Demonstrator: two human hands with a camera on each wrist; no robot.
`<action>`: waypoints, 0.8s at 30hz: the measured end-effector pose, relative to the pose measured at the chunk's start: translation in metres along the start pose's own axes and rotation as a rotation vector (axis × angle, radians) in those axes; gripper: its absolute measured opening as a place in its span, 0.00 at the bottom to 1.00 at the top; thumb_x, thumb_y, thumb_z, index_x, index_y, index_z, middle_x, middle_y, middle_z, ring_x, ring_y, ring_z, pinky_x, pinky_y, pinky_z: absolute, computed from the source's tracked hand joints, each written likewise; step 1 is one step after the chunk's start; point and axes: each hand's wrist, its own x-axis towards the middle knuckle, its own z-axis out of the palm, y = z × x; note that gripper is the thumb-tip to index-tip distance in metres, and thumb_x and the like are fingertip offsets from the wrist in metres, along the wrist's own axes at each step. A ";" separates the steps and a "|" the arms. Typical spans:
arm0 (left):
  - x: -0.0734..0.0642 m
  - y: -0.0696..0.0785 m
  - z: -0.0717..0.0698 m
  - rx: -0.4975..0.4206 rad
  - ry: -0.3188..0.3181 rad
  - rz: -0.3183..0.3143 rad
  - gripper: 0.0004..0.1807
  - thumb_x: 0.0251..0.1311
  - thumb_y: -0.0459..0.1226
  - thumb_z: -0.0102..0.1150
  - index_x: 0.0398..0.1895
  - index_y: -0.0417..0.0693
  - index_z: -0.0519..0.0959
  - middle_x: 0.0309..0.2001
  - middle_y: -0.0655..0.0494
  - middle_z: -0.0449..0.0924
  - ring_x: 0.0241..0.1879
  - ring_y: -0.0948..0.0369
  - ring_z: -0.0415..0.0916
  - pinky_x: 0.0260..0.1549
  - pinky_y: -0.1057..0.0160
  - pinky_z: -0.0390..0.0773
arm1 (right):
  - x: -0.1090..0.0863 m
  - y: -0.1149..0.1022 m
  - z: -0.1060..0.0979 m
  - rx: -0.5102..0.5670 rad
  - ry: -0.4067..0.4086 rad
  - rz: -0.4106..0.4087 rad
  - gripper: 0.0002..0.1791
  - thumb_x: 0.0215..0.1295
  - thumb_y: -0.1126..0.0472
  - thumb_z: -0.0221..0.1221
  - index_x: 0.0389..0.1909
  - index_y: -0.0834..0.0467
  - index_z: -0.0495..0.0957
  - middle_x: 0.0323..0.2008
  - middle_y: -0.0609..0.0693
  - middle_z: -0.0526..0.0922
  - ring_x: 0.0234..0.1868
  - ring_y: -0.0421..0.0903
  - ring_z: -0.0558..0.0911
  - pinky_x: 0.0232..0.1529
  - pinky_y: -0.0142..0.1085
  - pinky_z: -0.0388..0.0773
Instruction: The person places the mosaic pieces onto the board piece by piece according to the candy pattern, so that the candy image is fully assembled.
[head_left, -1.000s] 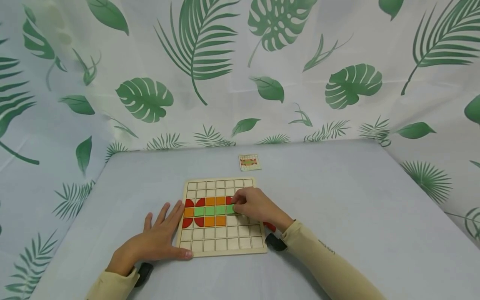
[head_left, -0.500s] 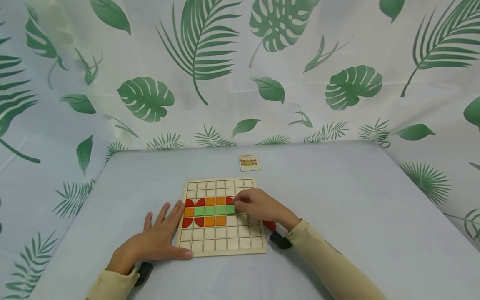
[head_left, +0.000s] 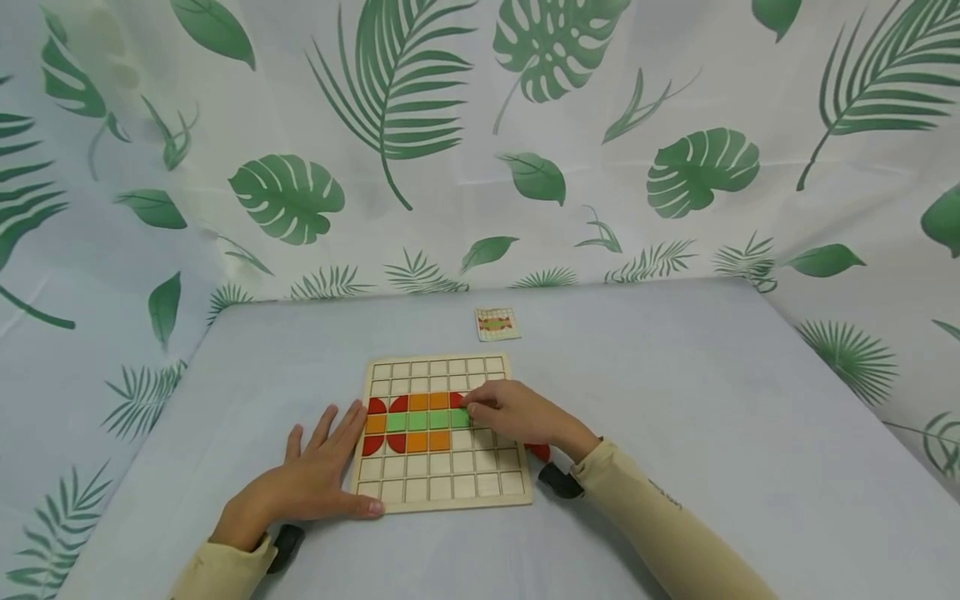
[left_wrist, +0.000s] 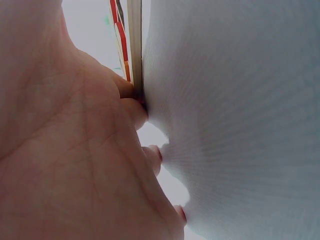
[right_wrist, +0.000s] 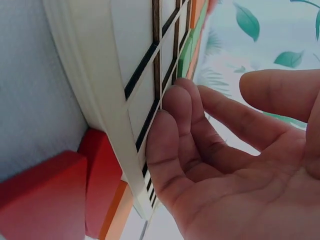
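Observation:
A wooden grid board (head_left: 440, 487) lies flat on the table, with red rounded pieces (head_left: 371, 446), orange square tiles (head_left: 417, 442) and green square tiles (head_left: 417, 421) in its cells. My left hand (head_left: 315, 475) rests with spread fingers at the board's left edge, its thumb on the near left corner. Over the board's right half is my right hand (head_left: 525, 415), index fingertip at a red piece (head_left: 457, 401) beside the last green tile (head_left: 460, 418). In the right wrist view the other fingers (right_wrist: 162, 137) rest on bare cells, thumb apart, with nothing pinched.
Behind the board lies a small pattern card (head_left: 497, 325). Loose red pieces (right_wrist: 45, 195) and an orange piece (right_wrist: 117, 212) lie by the board's right edge, mostly hidden by the right arm in the head view. A leaf-print cloth (head_left: 442, 192) surrounds the table.
My right hand has drawn slightly right, its thumb coming off the last green tile, then stayed near the red piece. The left hand and board have not moved.

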 end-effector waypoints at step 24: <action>-0.001 0.003 0.001 0.005 -0.006 -0.005 0.77 0.50 0.65 0.79 0.88 0.39 0.39 0.87 0.38 0.34 0.83 0.34 0.23 0.69 0.22 0.23 | -0.048 0.016 -0.042 0.039 0.096 -0.010 0.16 0.81 0.62 0.58 0.62 0.65 0.83 0.55 0.56 0.87 0.52 0.51 0.84 0.52 0.44 0.82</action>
